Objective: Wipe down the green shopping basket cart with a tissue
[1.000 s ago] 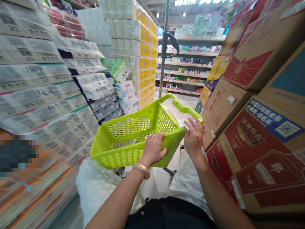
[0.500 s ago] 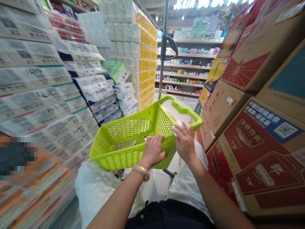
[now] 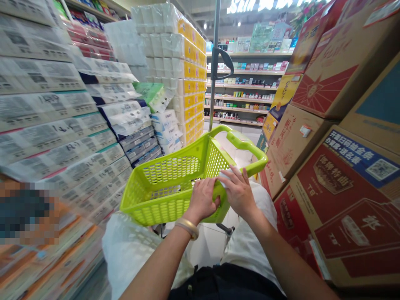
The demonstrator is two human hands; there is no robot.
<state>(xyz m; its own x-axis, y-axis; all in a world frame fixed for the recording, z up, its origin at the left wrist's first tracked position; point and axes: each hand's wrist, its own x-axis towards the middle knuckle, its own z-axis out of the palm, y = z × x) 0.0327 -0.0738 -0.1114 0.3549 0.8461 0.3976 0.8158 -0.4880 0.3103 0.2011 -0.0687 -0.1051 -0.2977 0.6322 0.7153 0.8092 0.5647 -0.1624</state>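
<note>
A lime-green shopping trolley basket (image 3: 162, 208) with perforated walls stands tilted in front of my knees. My left hand (image 3: 204, 196), with a gold bangle at its wrist, is closed over the basket's near rim, thumb on the outside. Close beside it, my right hand (image 3: 239, 191) presses a white wipe (image 3: 223, 178) onto the same rim. Most of the wipe is hidden under its fingers; whether it is tissue or cloth I cannot tell. The green handle (image 3: 259, 160) curves up to the right of that hand.
Stacked tissue packs (image 3: 59, 112) line the left side, with yellow-and-white paper roll packs (image 3: 190, 83) behind. Cartons (image 3: 331, 179) rise close on the right. A grey pole with a handle (image 3: 222, 64) stands beyond the basket, before the product shelves (image 3: 240, 85).
My right hand has slid left along the rim with the white wipe, nearer my left hand. The left hand keeps its hold on the rim. The view has shifted slightly.
</note>
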